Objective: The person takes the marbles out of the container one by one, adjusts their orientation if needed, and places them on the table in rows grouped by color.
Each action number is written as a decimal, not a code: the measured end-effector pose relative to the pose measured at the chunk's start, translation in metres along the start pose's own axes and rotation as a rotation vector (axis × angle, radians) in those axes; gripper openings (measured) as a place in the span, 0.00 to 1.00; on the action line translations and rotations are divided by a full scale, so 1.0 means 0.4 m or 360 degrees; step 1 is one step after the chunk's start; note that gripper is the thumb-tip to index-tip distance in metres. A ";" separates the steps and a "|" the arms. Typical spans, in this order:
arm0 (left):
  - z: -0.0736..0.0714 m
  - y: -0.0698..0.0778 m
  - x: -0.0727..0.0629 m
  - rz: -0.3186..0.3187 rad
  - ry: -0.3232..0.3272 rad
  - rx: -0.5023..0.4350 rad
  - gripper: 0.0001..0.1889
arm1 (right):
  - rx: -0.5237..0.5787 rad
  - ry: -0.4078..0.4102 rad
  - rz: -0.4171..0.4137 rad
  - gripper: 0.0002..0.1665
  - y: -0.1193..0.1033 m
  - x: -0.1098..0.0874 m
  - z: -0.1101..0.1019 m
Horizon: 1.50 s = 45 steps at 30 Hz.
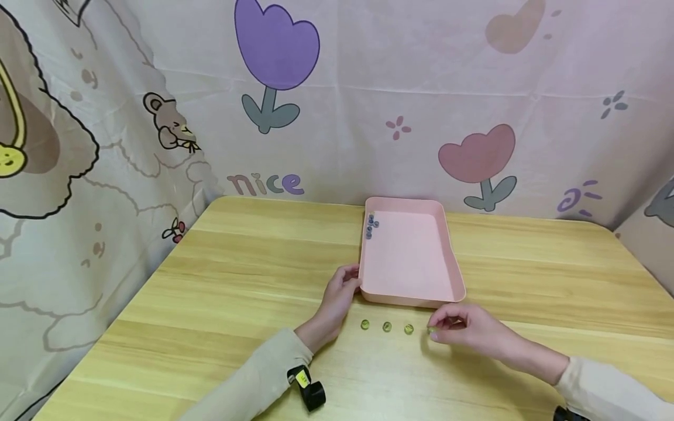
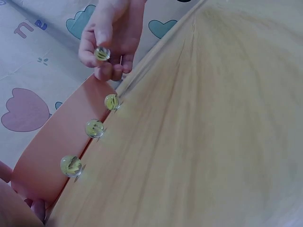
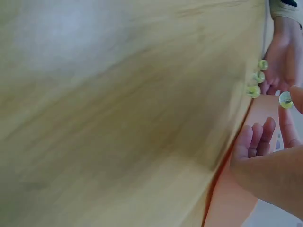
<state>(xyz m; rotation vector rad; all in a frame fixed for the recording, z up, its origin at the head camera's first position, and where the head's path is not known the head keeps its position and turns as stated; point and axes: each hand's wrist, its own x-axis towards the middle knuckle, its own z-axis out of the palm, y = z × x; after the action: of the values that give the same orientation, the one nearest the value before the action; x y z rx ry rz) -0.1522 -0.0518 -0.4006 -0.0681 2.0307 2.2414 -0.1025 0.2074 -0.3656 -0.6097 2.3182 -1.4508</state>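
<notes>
My right hand [image 1: 471,328] pinches a clear glass marble with a yellow-green swirl [image 2: 102,54] between thumb and index finger. It is just off the near right corner of a pink tray [image 1: 408,257]. Three matching marbles lie in a row on the table before the tray: a left one [image 1: 365,324], a middle one [image 1: 387,327] and a right one [image 1: 408,330]. At the tray's near left corner, my left hand [image 1: 335,301] holds the side wall, part of its fingers hidden behind it. Several blue marbles [image 1: 370,226] sit inside along the tray's left wall.
The wooden table [image 1: 253,257] runs back to a printed cloth [image 1: 347,128] hanging behind it. Another printed cloth [image 1: 121,193] hangs along the left side. A black wrist camera [image 1: 310,390] is strapped to the left sleeve.
</notes>
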 end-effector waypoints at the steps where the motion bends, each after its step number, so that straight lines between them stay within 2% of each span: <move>1: 0.000 0.000 0.000 -0.0001 0.0002 0.0003 0.21 | 0.0000 0.0005 0.0023 0.09 0.004 0.000 0.001; 7: 0.002 0.001 0.000 -0.0020 0.0007 0.0012 0.21 | -0.0043 0.0084 0.0065 0.10 0.023 -0.007 0.016; 14: 0.004 0.007 0.001 -0.0024 0.0008 0.0008 0.21 | -0.0230 0.0293 -0.0092 0.07 0.032 -0.009 0.042; 21: 0.002 0.009 0.002 -0.0021 0.0008 0.0015 0.21 | -0.0385 0.0472 0.0010 0.07 0.026 -0.008 0.061; 45: 0.002 0.002 0.006 -0.0027 0.0016 0.0011 0.21 | -0.0431 0.0430 0.0014 0.12 0.029 -0.004 0.060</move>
<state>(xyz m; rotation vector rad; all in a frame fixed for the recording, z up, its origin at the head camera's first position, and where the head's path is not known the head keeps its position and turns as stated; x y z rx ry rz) -0.1546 -0.0509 -0.3999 -0.0961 2.0347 2.2285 -0.0913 0.1947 -0.3863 -0.4971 2.7535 -1.2929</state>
